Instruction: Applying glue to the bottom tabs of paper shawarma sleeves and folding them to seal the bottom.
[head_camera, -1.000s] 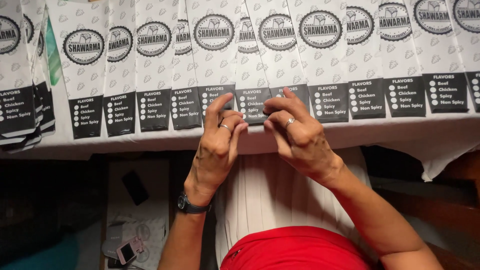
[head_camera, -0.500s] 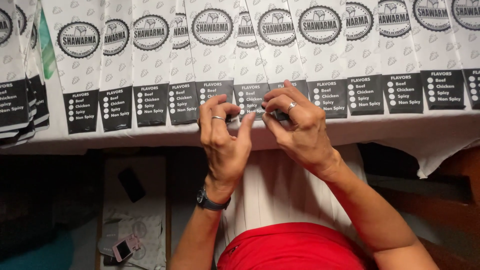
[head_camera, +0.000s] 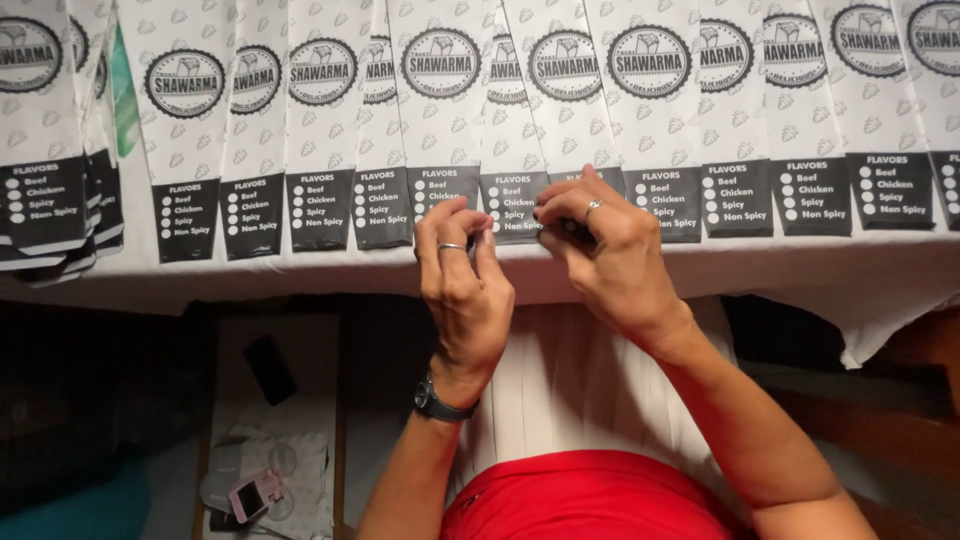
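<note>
Paper, thin and limp: the printed sleeve (head_camera: 515, 120) looks light and easily creased, best pinched at its dark lower edge. Left hand (head_camera: 462, 290) fingers are pressed together there; right hand (head_camera: 612, 262) fingers pinch that edge

Warm, yellowish light falls from above onto the counter (head_camera: 860, 275), so the row of white paper sleeves (head_camera: 560, 110) reads bright and evenly lit, without harsh glare. Below the counter edge the picture drops into deep shadow; the floor (head_camera: 90, 400) at lower left is nearly black and grainy. The left hand (head_camera: 462, 285) and right hand (head_camera: 610, 255) are well lit and fairly sharp. Straight lines bow slightly toward the frame edges
</note>
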